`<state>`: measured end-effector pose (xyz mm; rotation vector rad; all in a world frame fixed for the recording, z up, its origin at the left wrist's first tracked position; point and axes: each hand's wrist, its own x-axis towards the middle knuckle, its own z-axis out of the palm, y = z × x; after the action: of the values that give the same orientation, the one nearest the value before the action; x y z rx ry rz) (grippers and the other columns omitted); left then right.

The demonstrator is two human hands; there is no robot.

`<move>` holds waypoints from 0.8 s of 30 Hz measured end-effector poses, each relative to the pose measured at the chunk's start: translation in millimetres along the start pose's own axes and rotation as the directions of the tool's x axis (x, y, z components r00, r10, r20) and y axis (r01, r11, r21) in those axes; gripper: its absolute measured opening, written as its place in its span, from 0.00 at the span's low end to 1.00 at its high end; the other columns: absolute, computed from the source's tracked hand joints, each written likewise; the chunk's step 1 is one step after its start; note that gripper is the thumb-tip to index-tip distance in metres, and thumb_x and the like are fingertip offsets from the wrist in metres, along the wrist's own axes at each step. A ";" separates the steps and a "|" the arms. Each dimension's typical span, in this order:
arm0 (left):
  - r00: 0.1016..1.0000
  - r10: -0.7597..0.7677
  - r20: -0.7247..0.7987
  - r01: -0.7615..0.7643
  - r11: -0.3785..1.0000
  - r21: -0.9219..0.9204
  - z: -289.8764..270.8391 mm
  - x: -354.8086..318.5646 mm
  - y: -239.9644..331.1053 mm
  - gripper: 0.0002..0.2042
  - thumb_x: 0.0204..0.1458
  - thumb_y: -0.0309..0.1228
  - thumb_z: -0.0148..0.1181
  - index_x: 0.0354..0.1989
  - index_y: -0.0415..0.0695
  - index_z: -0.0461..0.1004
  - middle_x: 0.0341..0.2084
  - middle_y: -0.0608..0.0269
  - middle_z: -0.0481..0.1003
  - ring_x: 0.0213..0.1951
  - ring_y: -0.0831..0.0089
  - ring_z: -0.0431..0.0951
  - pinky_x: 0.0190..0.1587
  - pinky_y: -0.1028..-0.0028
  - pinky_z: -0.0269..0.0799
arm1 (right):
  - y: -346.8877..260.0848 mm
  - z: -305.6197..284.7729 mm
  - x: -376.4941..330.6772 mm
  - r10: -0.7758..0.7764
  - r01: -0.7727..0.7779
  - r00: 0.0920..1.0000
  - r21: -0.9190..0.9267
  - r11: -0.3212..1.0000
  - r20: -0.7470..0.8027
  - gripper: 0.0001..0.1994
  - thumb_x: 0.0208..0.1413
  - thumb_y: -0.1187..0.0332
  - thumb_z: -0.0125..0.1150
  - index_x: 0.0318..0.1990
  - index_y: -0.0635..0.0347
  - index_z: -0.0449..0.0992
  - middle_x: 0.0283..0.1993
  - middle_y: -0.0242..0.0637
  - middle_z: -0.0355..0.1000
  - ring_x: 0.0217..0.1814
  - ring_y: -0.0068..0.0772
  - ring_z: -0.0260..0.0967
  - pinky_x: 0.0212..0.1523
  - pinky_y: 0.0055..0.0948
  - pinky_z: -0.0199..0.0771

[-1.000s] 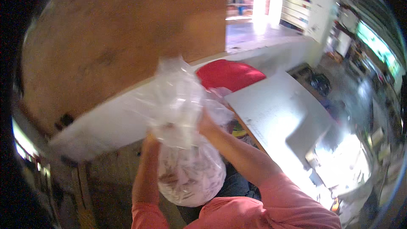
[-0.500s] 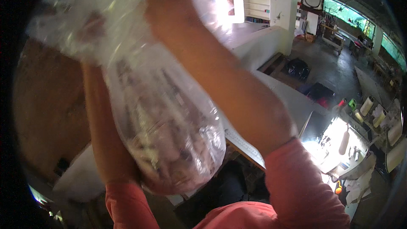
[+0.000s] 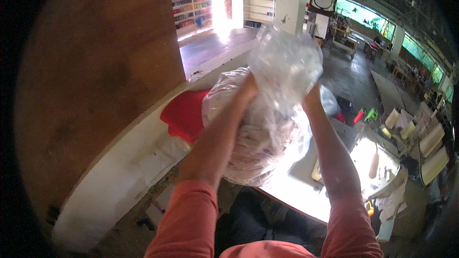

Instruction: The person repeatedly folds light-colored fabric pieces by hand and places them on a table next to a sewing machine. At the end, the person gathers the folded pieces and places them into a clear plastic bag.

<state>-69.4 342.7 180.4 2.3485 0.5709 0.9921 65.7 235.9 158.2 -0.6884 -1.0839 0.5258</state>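
A large clear plastic bag (image 3: 267,150) full of pale pinkish material hangs or rests in front of me, over the lit table. Its loose upper part (image 3: 287,62) billows between my hands, smeared by motion. My left hand (image 3: 248,88) grips the bag's gathered neck from the left, fingers mostly hidden behind plastic. On the other side, my right hand (image 3: 312,98) holds the same neck, its fingers also largely covered. What exactly fills the bag cannot be made out; it looks like soft, folded stuff. Just left of the bag lies a red cloth bundle (image 3: 184,114).
A low white wall (image 3: 129,172) curves along the left beside a brown panel (image 3: 100,43). At right is a brightly lit work table (image 3: 306,196) with several thread cones (image 3: 393,118) behind it. A white pillar (image 3: 289,5) and thread shelves (image 3: 191,7) stand at the back.
Both hands have come down and forward from high at upper left, bringing the bag rightward and farther from me. The red bundle and more of the back shelves now show.
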 end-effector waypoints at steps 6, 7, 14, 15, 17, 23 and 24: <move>0.988 0.063 -0.140 -0.062 0.998 0.011 5.0 -2.3 -4.9 0.40 0.33 0.38 0.61 0.56 0.39 0.46 0.51 0.44 0.55 0.50 0.53 0.59 0.55 0.71 0.51 | -12.8 -68.0 26.4 0.161 -0.166 0.986 -0.287 0.944 -0.043 0.20 0.46 0.68 0.54 0.48 0.59 0.61 0.39 0.34 0.64 0.37 0.27 0.63 0.37 0.26 0.67; 0.984 0.007 -0.180 -0.002 1.000 0.028 -6.4 -14.5 0.0 0.42 0.34 0.38 0.61 0.56 0.39 0.43 0.51 0.43 0.54 0.51 0.53 0.59 0.55 0.70 0.51 | -12.4 -79.6 33.2 0.200 -0.195 0.979 -0.096 0.976 0.045 0.21 0.46 0.68 0.53 0.49 0.60 0.59 0.41 0.36 0.64 0.39 0.28 0.64 0.38 0.29 0.67; 0.987 -0.125 0.099 0.122 0.992 0.039 -3.6 -75.5 32.5 0.37 0.39 0.49 0.55 0.55 0.42 0.49 0.52 0.42 0.55 0.53 0.55 0.57 0.55 0.65 0.51 | -52.0 -22.1 56.8 -0.032 0.001 0.994 -0.292 0.957 -0.103 0.16 0.48 0.72 0.46 0.47 0.61 0.63 0.41 0.39 0.67 0.40 0.32 0.66 0.42 0.29 0.66; 0.926 -0.195 0.322 0.164 0.979 0.121 20.8 -74.8 21.1 0.34 0.41 0.50 0.53 0.54 0.42 0.54 0.51 0.43 0.57 0.53 0.56 0.57 0.55 0.66 0.51 | -42.0 -7.3 65.7 -0.167 0.179 0.984 -0.390 0.903 0.066 0.16 0.47 0.75 0.43 0.46 0.62 0.64 0.40 0.39 0.67 0.39 0.32 0.66 0.43 0.28 0.65; 0.785 -0.331 0.524 0.156 0.924 0.350 56.4 -71.5 42.8 0.32 0.43 0.49 0.51 0.52 0.39 0.55 0.50 0.44 0.57 0.53 0.55 0.57 0.55 0.65 0.52 | -14.0 22.2 77.4 -0.450 0.640 0.768 -0.569 0.517 0.455 0.15 0.43 0.80 0.41 0.41 0.65 0.68 0.38 0.37 0.69 0.36 0.30 0.67 0.43 0.26 0.64; 0.859 -0.290 0.422 0.086 0.894 0.439 67.9 -104.8 36.4 0.28 0.44 0.48 0.48 0.50 0.40 0.58 0.48 0.45 0.60 0.51 0.56 0.60 0.53 0.64 0.54 | 55.1 146.1 -19.2 0.271 0.636 0.521 -0.580 0.510 0.809 0.12 0.35 0.74 0.51 0.30 0.47 0.75 0.29 0.40 0.70 0.34 0.37 0.68 0.41 0.34 0.64; 0.862 -0.299 0.410 0.092 0.886 0.454 59.0 -114.1 32.6 0.28 0.44 0.48 0.47 0.49 0.40 0.59 0.48 0.45 0.60 0.50 0.56 0.61 0.52 0.64 0.55 | 33.3 162.3 -35.0 0.312 0.686 0.465 -0.560 0.464 0.828 0.11 0.36 0.72 0.52 0.30 0.45 0.75 0.28 0.39 0.70 0.35 0.37 0.69 0.44 0.36 0.62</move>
<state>-93.0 236.2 105.2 2.6988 0.8743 0.1806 -99.1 274.4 161.0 -1.1911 -2.5582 -0.0752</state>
